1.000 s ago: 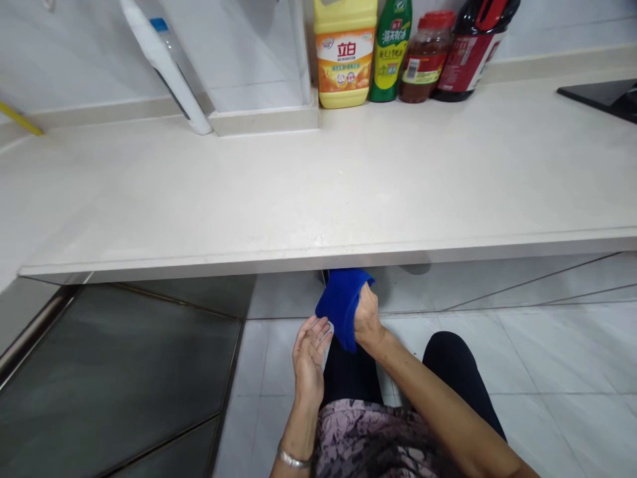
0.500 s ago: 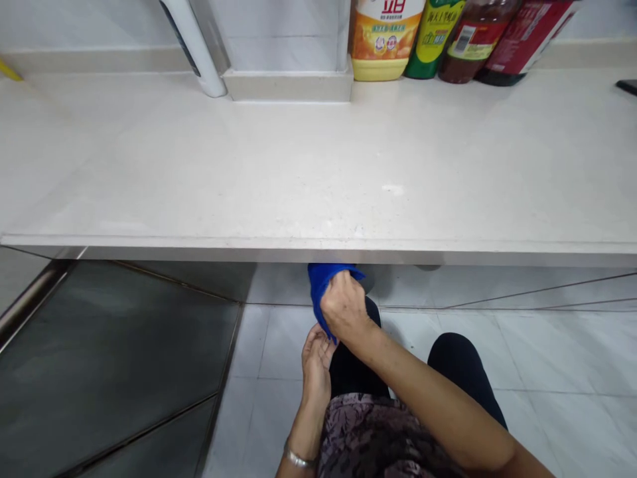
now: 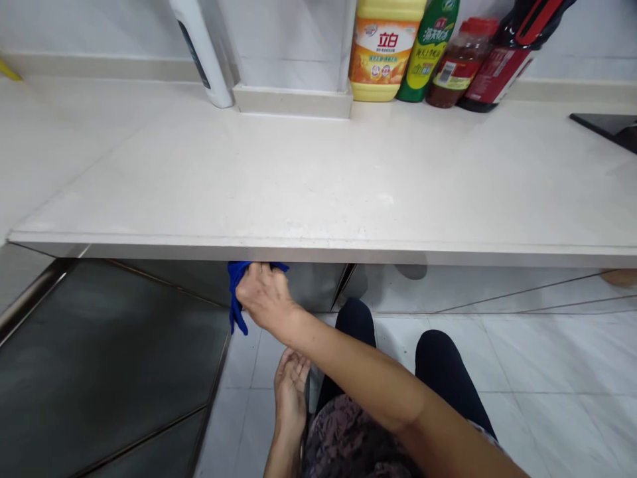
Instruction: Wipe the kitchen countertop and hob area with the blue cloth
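Note:
My right hand [image 3: 266, 292] is closed around a blue cloth [image 3: 237, 309], just under the front edge of the worktop [image 3: 308, 179]. Folds of the cloth stick out on both sides of the fist and hang down on its left. Behind the cloth is a grey cabinet panel [image 3: 316, 282], and the worktop edge hides part of that area. Lower down, near my knees, my left hand [image 3: 292, 385] is held palm up with loosely bent fingers and nothing visible in it.
Along the wall stand a yellow detergent bottle [image 3: 384, 56], a green bottle [image 3: 425, 56], a red-lidded jar [image 3: 458, 66] and a dark red-labelled bottle [image 3: 497, 70]. A white bottle [image 3: 204, 56] leans left of them. A grey cabinet door [image 3: 124, 352] fills the lower left.
My right hand has moved left with the blue cloth, away from my left hand. The left hand has shifted slightly down and left. A grey panel edge now shows beneath the worktop.

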### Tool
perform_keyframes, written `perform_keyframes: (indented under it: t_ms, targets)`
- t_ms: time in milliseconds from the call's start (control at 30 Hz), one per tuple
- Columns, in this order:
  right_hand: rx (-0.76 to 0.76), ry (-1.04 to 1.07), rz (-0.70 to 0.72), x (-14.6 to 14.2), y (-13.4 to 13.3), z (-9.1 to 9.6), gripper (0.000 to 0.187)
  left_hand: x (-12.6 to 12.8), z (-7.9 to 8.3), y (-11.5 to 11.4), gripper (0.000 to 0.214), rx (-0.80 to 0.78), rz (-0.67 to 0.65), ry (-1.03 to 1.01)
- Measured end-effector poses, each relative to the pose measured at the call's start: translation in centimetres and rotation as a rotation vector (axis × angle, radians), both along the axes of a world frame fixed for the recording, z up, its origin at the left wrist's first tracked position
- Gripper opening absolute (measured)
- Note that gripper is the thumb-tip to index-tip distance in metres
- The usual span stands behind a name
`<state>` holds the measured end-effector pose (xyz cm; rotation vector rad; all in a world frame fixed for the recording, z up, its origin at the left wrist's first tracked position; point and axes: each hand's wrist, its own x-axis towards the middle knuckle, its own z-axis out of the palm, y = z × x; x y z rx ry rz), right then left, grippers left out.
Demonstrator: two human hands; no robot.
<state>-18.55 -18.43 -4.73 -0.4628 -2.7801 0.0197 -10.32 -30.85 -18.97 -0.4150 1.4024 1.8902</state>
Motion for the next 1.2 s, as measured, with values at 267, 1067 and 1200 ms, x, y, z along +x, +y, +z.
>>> perform_keyframes:
  t_ms: [267, 1067, 1200]
  targets:
    - [0.031, 0.029, -0.133, 8.3, 4.0, -2.7, 0.020, 1.9, 1.6, 0.2, 0.028, -0.056, -0.069, -0.056]
    - [-0.933, 0.522, 0.230, 20.1, 2.9, -0.3, 0.024, 0.3, 8.0, 2.4, 0.093, -0.093, -0.024, 1.204]
    - [-1.014, 0.560, 0.171, 20.1, 2.1, -0.8, 0.021, -1.6, 8.4, 0.5, 0.070, -0.094, -0.416, 1.252]
